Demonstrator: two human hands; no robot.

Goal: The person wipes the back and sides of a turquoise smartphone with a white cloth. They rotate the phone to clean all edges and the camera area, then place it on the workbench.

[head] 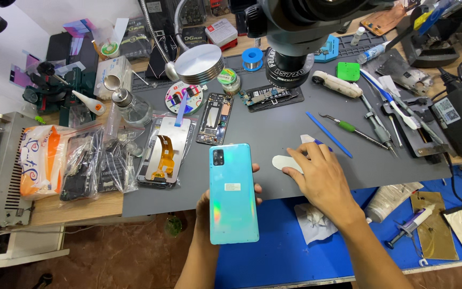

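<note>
- Light-blue phone [233, 194], back cover and camera cluster facing up, gripped at lower centre of the frame in the left hand [209, 206]; fingers [256, 187] curled round the right edge, palm hidden beneath, apparently to keep the glossy back level and off the tabletop [274, 134].
- Right hand [322, 179] laid flat on the grey mat just right of the phone, fingers [300, 159] spread and holding nothing, fingertips pressing on a thin white pick-shaped piece [283, 162], seemingly pinning it in place.
- Blue plastic pry stick [328, 134] and green-handled tool [356, 130] lying just beyond the right hand, within easy reach.
- Bare phone frame [215, 119] and a boxed circuit board [270, 97] parked at centre under the microscope head [290, 59], where magnified work is possible.
- Bagged display with orange flex cable [164, 152] and further bagged parts [89, 163] stacked at left, apart from the working area.
- Crumpled white tissue [314, 220] on the blue surface, lower right, beside the forearm.
</note>
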